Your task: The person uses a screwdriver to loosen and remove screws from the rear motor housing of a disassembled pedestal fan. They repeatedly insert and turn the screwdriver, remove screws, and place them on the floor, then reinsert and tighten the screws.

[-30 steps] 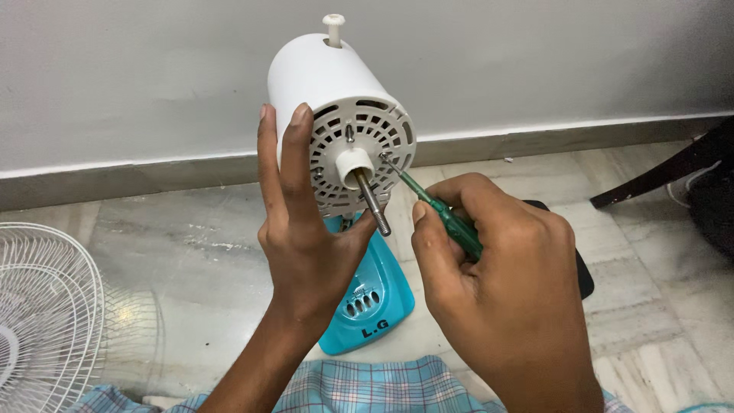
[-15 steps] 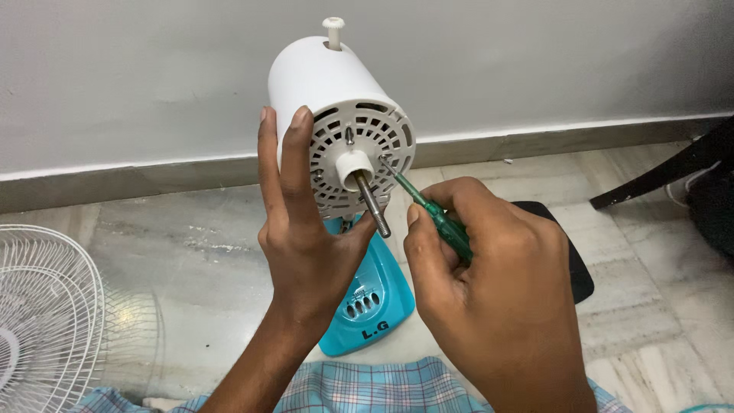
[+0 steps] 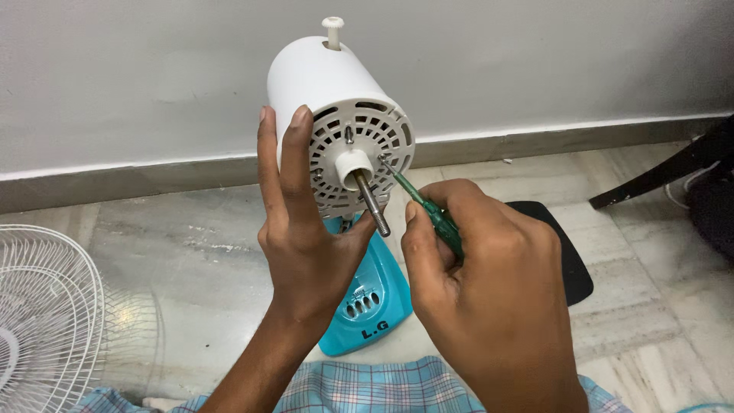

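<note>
Screwdriver (image 3: 432, 214) gripped beside fan guard (image 3: 42, 313)

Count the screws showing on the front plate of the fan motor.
2: one screw above the shaft, one to its right at the screwdriver tip. The left hand may hide others.

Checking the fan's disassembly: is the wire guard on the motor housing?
No: the wire guard lies on the floor at left, apart from the motor housing.
</note>
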